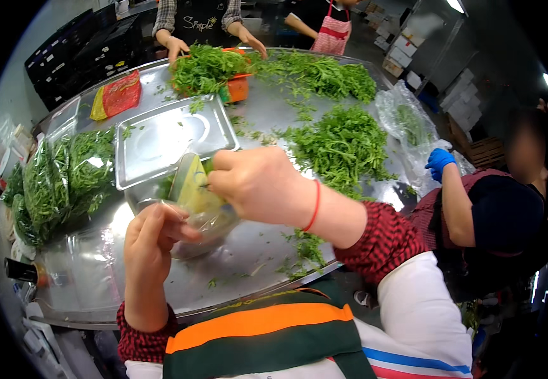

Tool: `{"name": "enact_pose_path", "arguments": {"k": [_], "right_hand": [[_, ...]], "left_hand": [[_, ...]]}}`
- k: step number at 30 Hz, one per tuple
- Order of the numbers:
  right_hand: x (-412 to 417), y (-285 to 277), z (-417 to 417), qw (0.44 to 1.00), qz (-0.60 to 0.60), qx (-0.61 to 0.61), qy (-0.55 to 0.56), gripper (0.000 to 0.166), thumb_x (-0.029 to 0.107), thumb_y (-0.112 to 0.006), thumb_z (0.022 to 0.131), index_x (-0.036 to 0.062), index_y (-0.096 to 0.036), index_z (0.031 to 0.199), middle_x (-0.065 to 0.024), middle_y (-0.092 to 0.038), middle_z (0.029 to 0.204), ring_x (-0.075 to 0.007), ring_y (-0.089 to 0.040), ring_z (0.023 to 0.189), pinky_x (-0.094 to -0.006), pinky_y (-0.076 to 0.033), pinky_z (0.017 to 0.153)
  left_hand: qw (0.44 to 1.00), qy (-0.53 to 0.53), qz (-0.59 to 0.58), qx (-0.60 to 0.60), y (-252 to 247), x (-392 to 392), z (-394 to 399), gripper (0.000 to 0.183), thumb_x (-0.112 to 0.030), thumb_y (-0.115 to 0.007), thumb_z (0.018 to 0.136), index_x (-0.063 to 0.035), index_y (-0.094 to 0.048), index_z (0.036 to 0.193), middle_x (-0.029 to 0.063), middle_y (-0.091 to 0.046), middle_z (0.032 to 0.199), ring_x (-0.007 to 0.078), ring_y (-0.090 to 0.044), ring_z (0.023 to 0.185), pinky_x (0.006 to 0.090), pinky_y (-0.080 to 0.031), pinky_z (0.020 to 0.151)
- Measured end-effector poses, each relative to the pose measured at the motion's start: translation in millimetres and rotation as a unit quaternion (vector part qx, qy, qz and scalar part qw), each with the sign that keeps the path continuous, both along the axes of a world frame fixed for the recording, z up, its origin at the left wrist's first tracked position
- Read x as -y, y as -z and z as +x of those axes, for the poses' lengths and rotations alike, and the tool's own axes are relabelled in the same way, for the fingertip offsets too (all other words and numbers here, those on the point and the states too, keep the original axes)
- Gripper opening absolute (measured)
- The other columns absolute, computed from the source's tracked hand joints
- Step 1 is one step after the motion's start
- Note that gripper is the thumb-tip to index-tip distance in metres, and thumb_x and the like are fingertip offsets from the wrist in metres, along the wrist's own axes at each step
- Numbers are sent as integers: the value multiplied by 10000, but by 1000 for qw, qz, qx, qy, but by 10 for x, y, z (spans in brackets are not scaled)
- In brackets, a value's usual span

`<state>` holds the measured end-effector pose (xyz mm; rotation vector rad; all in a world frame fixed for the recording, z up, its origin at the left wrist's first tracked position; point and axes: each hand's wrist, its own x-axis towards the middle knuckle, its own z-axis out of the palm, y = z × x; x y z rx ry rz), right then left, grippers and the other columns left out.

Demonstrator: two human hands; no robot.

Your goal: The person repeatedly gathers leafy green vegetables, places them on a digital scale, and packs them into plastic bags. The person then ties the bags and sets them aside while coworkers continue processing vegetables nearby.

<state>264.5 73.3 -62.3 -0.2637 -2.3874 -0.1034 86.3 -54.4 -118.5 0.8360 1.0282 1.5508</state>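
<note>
A clear plastic bag (207, 225) with a yellow-green printed panel (193, 184) hangs between my two hands over the steel table (198, 279). My left hand (153, 232) pinches its near edge, thumb and fingers together. On the other side, my right hand (262, 184) is closed on the bag, knuckles up. Some green shows behind the bag's far side; whether it is inside cannot be told. Just beyond lies a shallow metal tray (160, 142) with a few leaf scraps. A heap of leafy greens (342, 147) sits to the right of my right hand.
Bagged greens (70, 175) stand at left, near flat clear bags (94, 270). A red-yellow packet (117, 94) lies beyond. Across the table, a co-worker's hands (177, 47) are at an orange container (238, 90) of greens. At right is another person's blue glove (440, 163).
</note>
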Motion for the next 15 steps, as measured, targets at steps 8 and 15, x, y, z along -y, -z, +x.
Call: {"name": "enact_pose_path", "arguments": {"k": [8,15], "right_hand": [[-479,-638,335,894,-264,-360,-43,201,148,-515,957,-24,-617,978,-92,-655,826,-139,-629,648,-247,-519,594],[-981,324,1575,852,-405,-95,317,212,160,-557,925,7,-621,1057,-122,-669,891,-201,-654,814,-319,-529,737]], "left_hand": [[993,-39,53,100,18,22,-219,397,-273,-390,979,52,-600,886,192,-664,730,285,-667,670,361,-554,655],[992,-72,41,99,16,133,-373,420,-285,-378,979,41,-608,850,185,-660,709,288,-673,666,369,-562,634]]}}
